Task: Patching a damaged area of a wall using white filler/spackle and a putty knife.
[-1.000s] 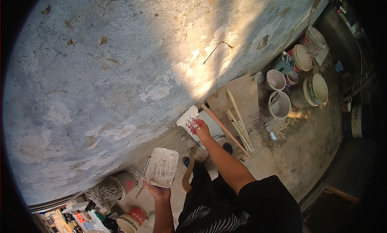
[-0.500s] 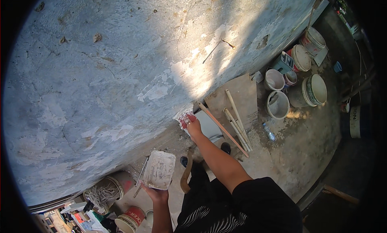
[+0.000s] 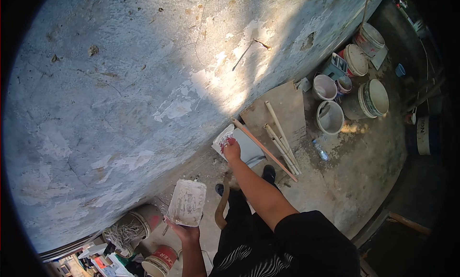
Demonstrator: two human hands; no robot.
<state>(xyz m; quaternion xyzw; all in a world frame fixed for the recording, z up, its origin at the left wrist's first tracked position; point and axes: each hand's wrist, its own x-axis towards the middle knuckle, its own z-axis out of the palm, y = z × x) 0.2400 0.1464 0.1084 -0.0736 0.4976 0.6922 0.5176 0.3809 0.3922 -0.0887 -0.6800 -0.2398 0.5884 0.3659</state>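
Note:
My right hand (image 3: pixel 232 151) is closed round the worn red handle of a plastering trowel, streaked with white. The white-coated trowel blade (image 3: pixel 222 135) lies by the foot of the wall; whether it touches the wall I cannot tell. Lower and to the left, my left hand (image 3: pixel 186 233) grips the near end of a rectangular plaster tray (image 3: pixel 188 202), its inside smeared with greyish-white residue. Most of the left fingers are hidden beneath it. The pale blue-grey wall (image 3: pixel 96 133) has patches of white filler and a sunlit area.
Wooden poles (image 3: pixel 282 155) lean or lie over a board (image 3: pixel 291 116) right of my feet. Several buckets (image 3: pixel 329 118) stand farther right, near a plastic bottle (image 3: pixel 320 150). At lower left are a bucket of stringy material (image 3: pixel 125 235) and a red-and-white bucket (image 3: pixel 160 261). A curved stick (image 3: pixel 222 205) is by my leg.
The view has shifted slightly, so the wall appears farther left and up. The trowel has moved a little right relative to the wall, showing more of its white blade. The tray stays in my left hand.

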